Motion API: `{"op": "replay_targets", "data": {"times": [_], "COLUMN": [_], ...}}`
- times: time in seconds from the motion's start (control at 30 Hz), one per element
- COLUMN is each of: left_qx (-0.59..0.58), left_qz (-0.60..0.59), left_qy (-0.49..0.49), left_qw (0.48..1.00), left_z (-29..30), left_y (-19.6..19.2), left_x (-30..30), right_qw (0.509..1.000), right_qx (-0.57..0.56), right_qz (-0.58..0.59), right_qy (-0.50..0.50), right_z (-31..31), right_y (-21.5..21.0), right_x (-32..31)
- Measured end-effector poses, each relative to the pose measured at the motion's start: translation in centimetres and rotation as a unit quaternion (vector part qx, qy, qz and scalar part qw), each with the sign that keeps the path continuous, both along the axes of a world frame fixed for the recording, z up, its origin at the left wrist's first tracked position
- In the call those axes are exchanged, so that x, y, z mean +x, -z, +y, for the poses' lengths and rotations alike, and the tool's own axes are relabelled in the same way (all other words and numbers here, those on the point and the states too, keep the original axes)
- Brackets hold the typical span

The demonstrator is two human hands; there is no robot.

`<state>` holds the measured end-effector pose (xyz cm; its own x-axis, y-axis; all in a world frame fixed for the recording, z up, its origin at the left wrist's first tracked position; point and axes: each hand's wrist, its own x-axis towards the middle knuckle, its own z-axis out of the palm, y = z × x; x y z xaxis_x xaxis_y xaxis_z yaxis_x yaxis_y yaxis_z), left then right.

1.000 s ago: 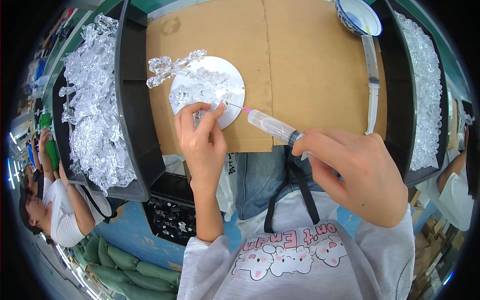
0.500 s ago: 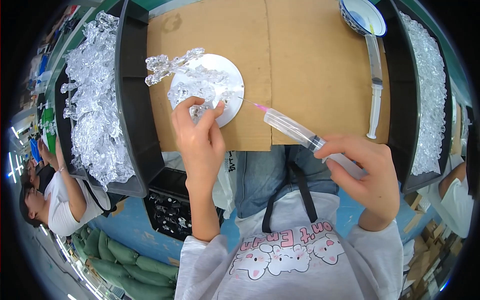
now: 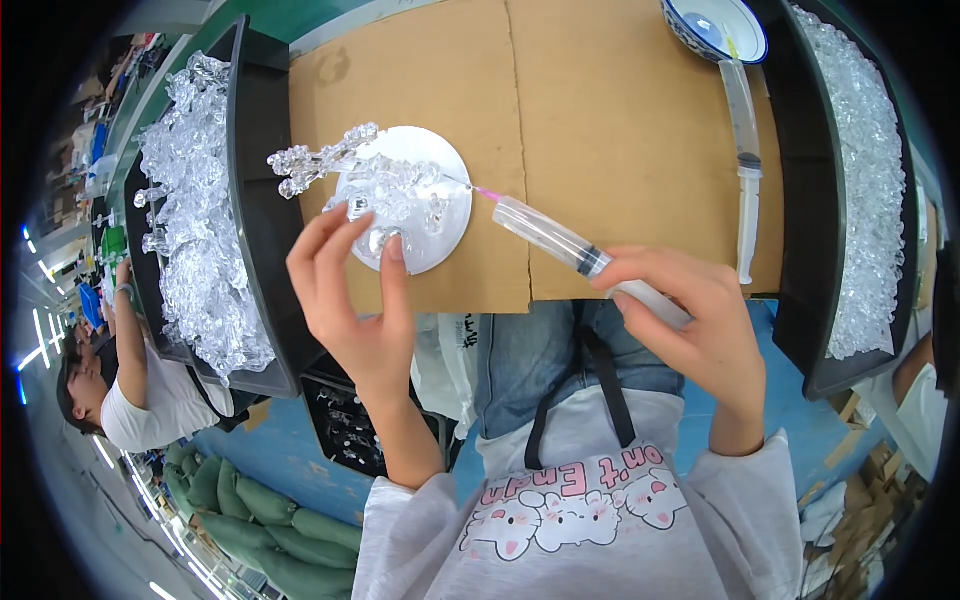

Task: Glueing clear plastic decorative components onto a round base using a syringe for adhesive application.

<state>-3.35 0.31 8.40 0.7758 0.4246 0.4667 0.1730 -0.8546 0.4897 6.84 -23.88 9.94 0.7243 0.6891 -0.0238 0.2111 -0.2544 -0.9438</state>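
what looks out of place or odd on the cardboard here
Two small things: a clear branching piece juts past the left edge of the white disc, and the cardboard has a darker ring-like stain near its top left. Nothing else stands out.

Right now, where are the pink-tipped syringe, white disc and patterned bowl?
Pink-tipped syringe (image 3: 545, 235), head view: clear barrel.
White disc (image 3: 440, 243), head view: bare lower right.
Patterned bowl (image 3: 687, 37), head view: outer wall.
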Motion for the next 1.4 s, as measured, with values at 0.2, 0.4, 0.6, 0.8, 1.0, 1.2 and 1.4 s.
{"op": "replay_targets", "data": {"times": [0.2,0.4,0.6,0.8,1.0,1.2,1.4], "left_qx": [-0.036,0.014,-0.015,-0.051,-0.071,-0.143,-0.170], "left_qz": [-0.042,-0.015,-0.037,-0.043,-0.023,-0.080,-0.084], "left_qy": [-0.017,0.017,0.027,0.006,0.017,-0.011,-0.018], "left_qw": [0.998,1.000,0.999,0.998,0.997,0.986,0.982], "left_z": [0.0,1.0,1.1,1.0,1.2,1.2,1.1], "left_y": [-0.3,0.2,0.2,0.4,0.5,0.6,0.8], "left_x": [2.4,3.5,3.4,3.5,3.4,3.8,3.8], "right_qw": [1.000,1.000,0.996,0.988,0.982,0.982,0.978], "right_qx": [-0.009,-0.021,-0.076,-0.113,-0.136,-0.146,-0.142], "right_qz": [-0.002,-0.003,-0.043,-0.086,-0.105,-0.090,-0.123], "right_qy": [-0.010,-0.013,-0.036,-0.059,-0.074,-0.080,-0.088], "right_z": [0.5,0.8,1.0,1.7,2.6,2.8,2.8], "right_y": [0.9,1.1,0.0,-2.0,-3.6,-4.3,-4.1], "right_x": [0.3,0.4,0.5,1.2,1.8,2.2,2.5]}}
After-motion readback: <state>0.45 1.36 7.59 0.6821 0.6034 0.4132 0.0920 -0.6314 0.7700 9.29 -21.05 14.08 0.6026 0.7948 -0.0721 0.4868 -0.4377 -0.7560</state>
